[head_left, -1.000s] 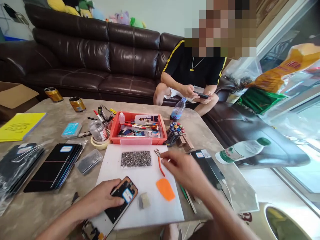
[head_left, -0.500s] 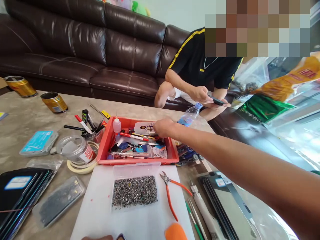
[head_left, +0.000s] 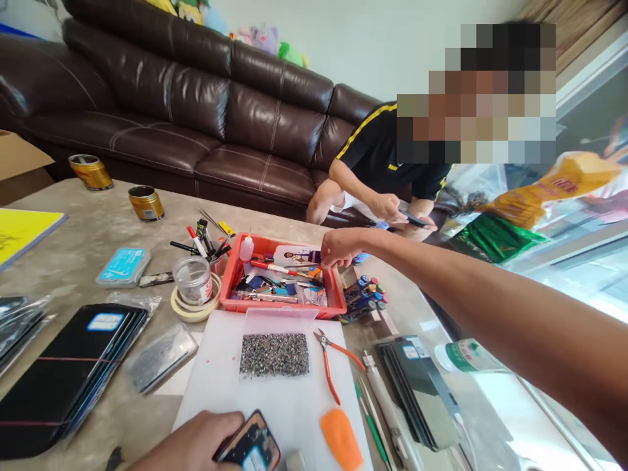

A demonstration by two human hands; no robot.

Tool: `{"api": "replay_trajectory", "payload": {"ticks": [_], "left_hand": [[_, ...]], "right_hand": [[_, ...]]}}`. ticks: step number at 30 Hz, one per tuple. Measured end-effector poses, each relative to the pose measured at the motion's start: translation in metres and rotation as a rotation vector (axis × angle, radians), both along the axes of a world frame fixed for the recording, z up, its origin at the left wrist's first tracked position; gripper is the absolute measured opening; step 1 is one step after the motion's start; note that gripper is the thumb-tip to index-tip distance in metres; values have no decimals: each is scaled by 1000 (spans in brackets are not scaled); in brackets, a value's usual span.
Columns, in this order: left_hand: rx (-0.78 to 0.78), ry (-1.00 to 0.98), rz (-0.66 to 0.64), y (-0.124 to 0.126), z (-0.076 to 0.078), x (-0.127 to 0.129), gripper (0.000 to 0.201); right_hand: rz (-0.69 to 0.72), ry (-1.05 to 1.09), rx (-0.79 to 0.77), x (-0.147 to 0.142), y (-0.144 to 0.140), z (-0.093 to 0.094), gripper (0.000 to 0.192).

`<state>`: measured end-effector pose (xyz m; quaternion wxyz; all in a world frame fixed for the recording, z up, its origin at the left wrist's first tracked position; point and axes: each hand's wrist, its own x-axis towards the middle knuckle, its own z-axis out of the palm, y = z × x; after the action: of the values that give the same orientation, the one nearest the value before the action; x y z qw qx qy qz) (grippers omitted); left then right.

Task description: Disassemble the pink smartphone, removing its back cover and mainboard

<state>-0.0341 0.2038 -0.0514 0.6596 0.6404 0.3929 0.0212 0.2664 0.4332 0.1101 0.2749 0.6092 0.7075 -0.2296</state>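
My left hand grips an opened phone low in the head view, its inner parts and a pale label facing up. Across the table, my right hand is over the back right corner of a red basket. Its fingers are curled downward, and whatever is between them is hidden. Beside those fingers lies a printed card or phone case. A red and white marker, a small dropper bottle and assorted small parts fill the basket.
On a white board sit a clear box of small screws, orange-handled cutters and an orange piece. Pen-like tool and dark panels lie right; phone panels left. A person sits opposite.
The view has tilted and shifted, bringing my left hand and the opened phone further into sight. My right hand remains at the basket's back right corner, its fingers now more visible.
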Motion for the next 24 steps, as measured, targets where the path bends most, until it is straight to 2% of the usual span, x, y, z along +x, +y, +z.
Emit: {"api": "replay_trajectory", "payload": {"ticks": [3, 6, 8, 9, 10, 12, 15, 17, 20, 24], "left_hand": [[49, -7, -13, 0, 4, 2, 23], [128, 17, 8, -2, 2, 4, 22], [124, -9, 67, -5, 3, 4, 29], [91, -43, 118, -9, 5, 4, 36], [44, -85, 191, -13, 8, 4, 43], [-71, -166, 366, -25, 16, 4, 56], [-236, -293, 651, -52, 31, 3, 64], [-305, -368, 849, -73, 40, 3, 62], [-328, -414, 1042, -106, 48, 3, 56], [-320, -426, 1136, -140, 52, 4, 47]], "right_hand": [[-147, 149, 24, 10, -35, 36, 26], [-278, 321, 36, 29, -87, 68, 22], [-317, 401, 43, 45, -130, 77, 25], [-344, 459, 44, 53, -154, 76, 28], [-382, 521, 46, 61, -179, 70, 29], [-476, 600, 74, 71, -229, 45, 26], [-589, 481, 181, 73, -299, -12, 17], [-630, 424, 212, 66, -333, -52, 18], [-656, 316, 288, 54, -361, -98, 21], [-627, 219, 365, 42, -369, -130, 18]]}}
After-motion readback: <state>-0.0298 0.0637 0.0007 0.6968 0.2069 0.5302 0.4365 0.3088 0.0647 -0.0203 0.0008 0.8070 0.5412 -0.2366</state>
